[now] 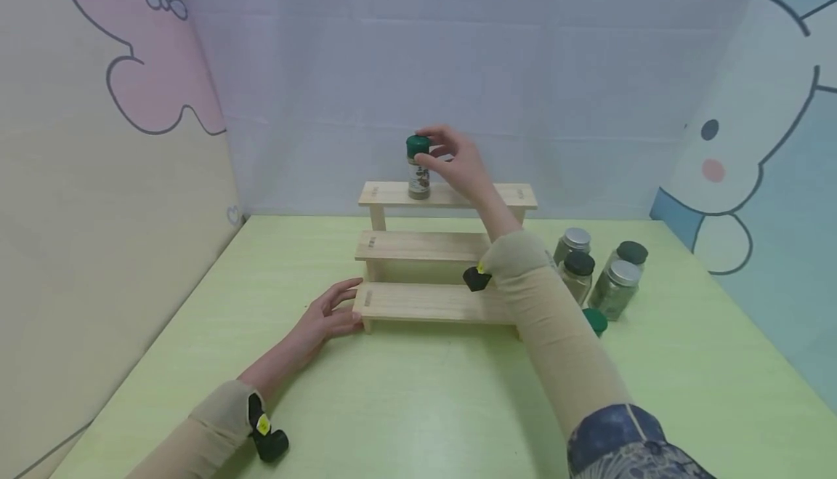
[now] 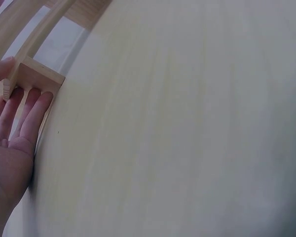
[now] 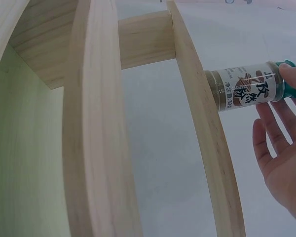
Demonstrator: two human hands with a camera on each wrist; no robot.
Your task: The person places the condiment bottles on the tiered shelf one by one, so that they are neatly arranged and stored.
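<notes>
Green-capped jar [image 3: 249, 88] partly behind thumb [image 3: 293, 77].

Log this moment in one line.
right hand: holds green-capped jar on top step; left hand: grips bottom step; five more jars: right of rack

I see soft light in my head feed, pale glare on the table [image 1: 418, 406] at 6 o'clock; my left-wrist feed darkens toward 4 o'clock.

bottle [image 1: 417, 178] stands on rack [image 1: 431, 303], jars [image 1: 613, 296] right of it.
</notes>
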